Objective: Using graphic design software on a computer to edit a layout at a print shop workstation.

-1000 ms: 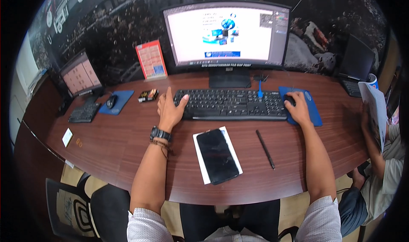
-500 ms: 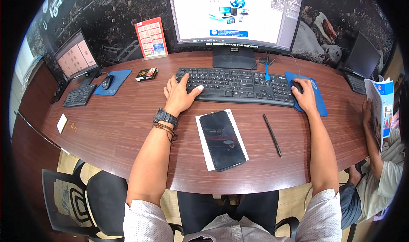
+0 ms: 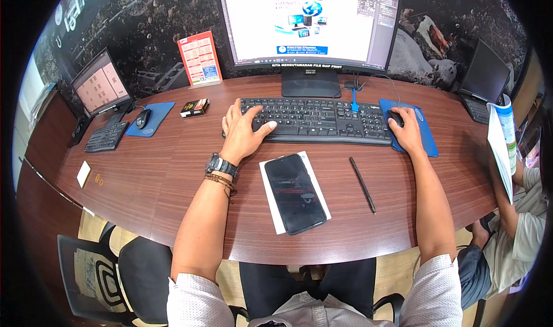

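Note:
My left hand (image 3: 245,132) rests over the left end of the black keyboard (image 3: 319,120), fingers spread and thumb stretched out. Under my right hand (image 3: 407,131) is a black computer mouse (image 3: 396,118) on a blue mouse pad (image 3: 425,132); my fingers curve over it. Beyond the keyboard, the wide monitor (image 3: 308,25) displays a page with pictures of computers and a globe. A dark smartphone (image 3: 295,194) lies on white paper (image 3: 278,217) between my forearms. To its right is a black pen (image 3: 362,184).
A small dark box (image 3: 194,107) and a red-and-white stand-up card (image 3: 200,59) are at the back left. Further left are another screen (image 3: 101,82), keyboard (image 3: 106,137) and mouse (image 3: 143,118). At right, a person holds an open booklet (image 3: 502,145) near a laptop (image 3: 487,73).
My view has shifted slightly. My left hand sits a little further right on the keyboard; my right hand stays on the mouse. The person at right has turned the booklet.

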